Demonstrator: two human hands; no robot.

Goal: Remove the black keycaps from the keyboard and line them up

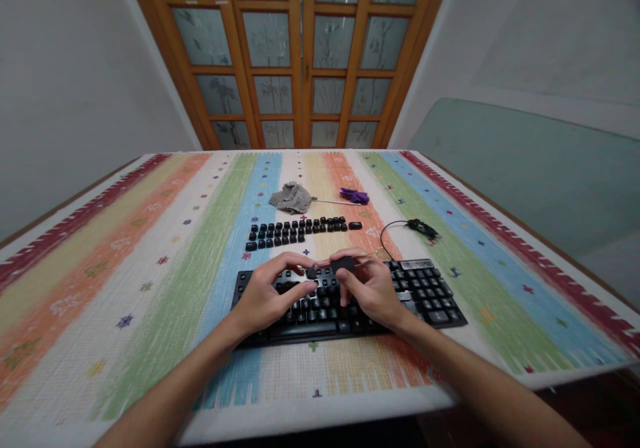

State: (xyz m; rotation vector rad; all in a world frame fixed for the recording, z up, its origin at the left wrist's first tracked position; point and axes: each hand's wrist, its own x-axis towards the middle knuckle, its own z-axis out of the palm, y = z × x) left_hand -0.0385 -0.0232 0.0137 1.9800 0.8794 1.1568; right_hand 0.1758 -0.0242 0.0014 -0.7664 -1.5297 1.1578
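A black keyboard [305, 330] lies in front of me with part of its keys in place. My right hand [373, 288] is closed around a small black block [343, 265], held above the upper rows; a thin wire seems to run from it toward the right. My left hand [273, 295] hovers over the keyboard's left half. Its thumb and index finger curve about a small black keycap [311, 273], apparently pinched between the tips. Behind the keyboard, loose black keycaps [285, 233] stand in rows on the cloth.
A grey cloth [293, 198] lies beyond the keycaps, with a thin rod [335, 202] reaching right toward a purple cloth-like bundle [354, 196]. The keyboard's bundled cable [423, 228] rests at right. A striped tablecloth [165, 301] covers the table.
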